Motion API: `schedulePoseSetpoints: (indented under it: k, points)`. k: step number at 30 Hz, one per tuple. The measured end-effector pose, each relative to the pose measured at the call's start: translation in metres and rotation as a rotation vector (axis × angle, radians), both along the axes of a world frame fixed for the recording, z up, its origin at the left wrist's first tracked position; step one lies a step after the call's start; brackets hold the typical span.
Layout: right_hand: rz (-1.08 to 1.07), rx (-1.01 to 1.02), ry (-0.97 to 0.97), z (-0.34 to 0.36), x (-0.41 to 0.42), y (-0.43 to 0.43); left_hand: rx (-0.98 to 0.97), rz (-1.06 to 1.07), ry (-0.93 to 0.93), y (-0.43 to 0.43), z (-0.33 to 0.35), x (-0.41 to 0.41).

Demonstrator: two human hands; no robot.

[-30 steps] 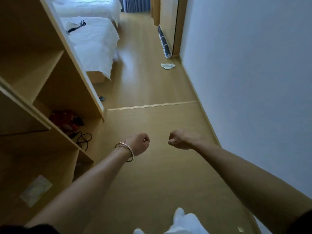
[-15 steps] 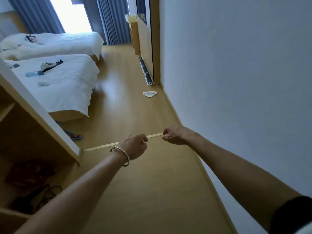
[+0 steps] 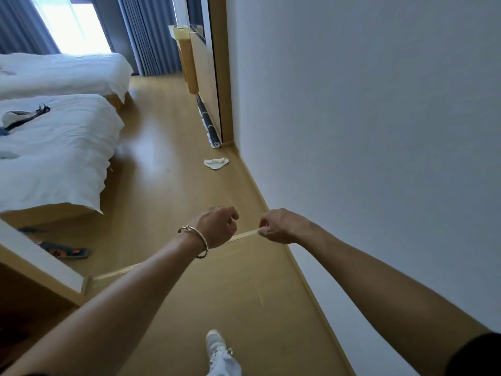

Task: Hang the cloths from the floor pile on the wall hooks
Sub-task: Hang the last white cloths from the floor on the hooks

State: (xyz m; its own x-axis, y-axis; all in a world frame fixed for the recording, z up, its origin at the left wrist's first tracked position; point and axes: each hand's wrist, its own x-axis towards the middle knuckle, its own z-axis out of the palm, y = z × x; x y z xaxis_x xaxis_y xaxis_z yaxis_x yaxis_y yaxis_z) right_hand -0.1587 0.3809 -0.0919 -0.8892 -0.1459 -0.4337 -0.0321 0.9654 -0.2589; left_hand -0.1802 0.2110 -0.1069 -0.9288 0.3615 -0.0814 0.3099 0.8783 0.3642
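Two hands are out in front of us over the floor (image 3: 162,158), near each other but not touching. On our left hand (image 3: 217,226) the fingers are curled into a loose fist with nothing seen in it, and one bracelet (image 3: 195,237) sits on the wrist. Our right hand (image 3: 276,226) is clenched, thumb against forefinger, and nothing is seen between them.

One cloth (image 3: 216,163), white and crumpled, lies on the floor far ahead. It is just beside the skirting (image 3: 253,180) of the right wall (image 3: 379,131) and well apart from both hands.

Between us and the cloth, one pale strip (image 3: 244,235) crosses the floor from left to right, passing behind the hands in this view.

Surroundings, counted:
- One rolled dark mat (image 3: 208,123) lies just beyond the cloth, along the foot of one wooden door frame (image 3: 227,77).
- Two beds with white covers stand on the left: near bed (image 3: 54,158) and far bed (image 3: 67,74).
- One dark-strapped item (image 3: 27,119) lies on the near bed; we cannot tell its kind.
- One shelf unit (image 3: 40,264) stands at near left.
- One dark slipper (image 3: 69,252) with orange marks lies on the floor between the shelf unit and the near bed. A second shape behind it is partly hidden.
- Blue-grey curtains (image 3: 146,36) hang at both sides of one bright window (image 3: 73,25), far left.
- One white shoe (image 3: 214,344) of ours shows at the near edge.
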Motion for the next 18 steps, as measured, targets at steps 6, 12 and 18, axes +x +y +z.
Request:
schedulePoseSetpoints:
  k: [6, 12, 18]
  points:
    - [-0.051, -0.001, 0.019, -0.001, -0.109, -0.007, 0.018, -0.065, -0.034, -0.010, -0.004, -0.112]
    - [-0.010, 0.014, -0.022, -0.003, -0.209, -0.043, 0.013, -0.032, -0.096, -0.042, -0.011, -0.218]
    - [-0.016, 0.030, -0.103, -0.010, -0.288, -0.051, 0.021, -0.030, -0.102, -0.049, -0.012, -0.296]
